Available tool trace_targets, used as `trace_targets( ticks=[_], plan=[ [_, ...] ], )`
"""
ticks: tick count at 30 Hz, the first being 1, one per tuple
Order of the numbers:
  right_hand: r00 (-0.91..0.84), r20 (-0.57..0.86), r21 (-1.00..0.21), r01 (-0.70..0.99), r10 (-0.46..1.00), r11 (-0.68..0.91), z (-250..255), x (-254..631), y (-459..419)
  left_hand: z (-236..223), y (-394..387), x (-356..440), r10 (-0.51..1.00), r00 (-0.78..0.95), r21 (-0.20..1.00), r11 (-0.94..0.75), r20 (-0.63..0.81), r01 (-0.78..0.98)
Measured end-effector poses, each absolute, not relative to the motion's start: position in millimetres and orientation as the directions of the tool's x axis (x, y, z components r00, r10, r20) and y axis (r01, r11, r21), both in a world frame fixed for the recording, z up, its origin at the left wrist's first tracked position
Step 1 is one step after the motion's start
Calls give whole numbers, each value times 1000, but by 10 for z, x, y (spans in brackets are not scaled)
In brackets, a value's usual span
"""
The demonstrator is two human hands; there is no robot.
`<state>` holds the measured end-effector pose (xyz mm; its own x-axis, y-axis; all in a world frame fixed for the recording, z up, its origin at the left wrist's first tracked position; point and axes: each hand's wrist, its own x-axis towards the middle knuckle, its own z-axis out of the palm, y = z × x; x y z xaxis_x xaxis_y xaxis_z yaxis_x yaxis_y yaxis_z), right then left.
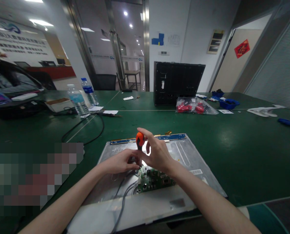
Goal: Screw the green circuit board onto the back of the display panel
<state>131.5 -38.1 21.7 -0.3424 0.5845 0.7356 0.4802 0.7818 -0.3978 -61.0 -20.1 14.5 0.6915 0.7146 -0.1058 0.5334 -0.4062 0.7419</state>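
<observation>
A screwdriver (pixel 140 139) with an orange and dark handle stands nearly upright, tip down, at the upper left corner of a green circuit board (pixel 154 182). My right hand (pixel 159 155) grips its handle, with the index finger up over the top. My left hand (pixel 123 161) is beside the screwdriver's lower end, fingertips pinched together at the board's corner; what they hold is hidden. Beneath both hands lies a silvery flat display panel (pixel 195 159). A blue narrow board (pixel 118 142) runs along its far edge. Grey cables (pixel 122 204) run from the board's left side toward me.
A black monitor (pixel 179 81) stands at the back, with a plastic bag of red items (pixel 195 106) before it. Water bottles (pixel 78 102), a black cable (pixel 103 128) and papers lie left. Blue trays (pixel 229 104) sit far right on the green table (pixel 247 152).
</observation>
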Motion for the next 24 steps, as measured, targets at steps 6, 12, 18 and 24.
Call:
trace_targets(
  ticks=[6,12,18,24],
  plan=[
    [-362,728,-389,481,582,786,212,1305,-376,119,-188,-627,717,687,698,-434,-114,569],
    [-353,744,-396,450,567,800,201,1296,-397,143,-199,-608,691,720,766,-431,-60,477],
    [-369,748,-363,469,552,805,216,1311,-390,178,-208,-589,702,705,764,-401,-97,505],
    [-370,746,-360,475,553,803,216,1316,-396,141,-190,-604,717,687,753,-387,-116,531]
  ],
)
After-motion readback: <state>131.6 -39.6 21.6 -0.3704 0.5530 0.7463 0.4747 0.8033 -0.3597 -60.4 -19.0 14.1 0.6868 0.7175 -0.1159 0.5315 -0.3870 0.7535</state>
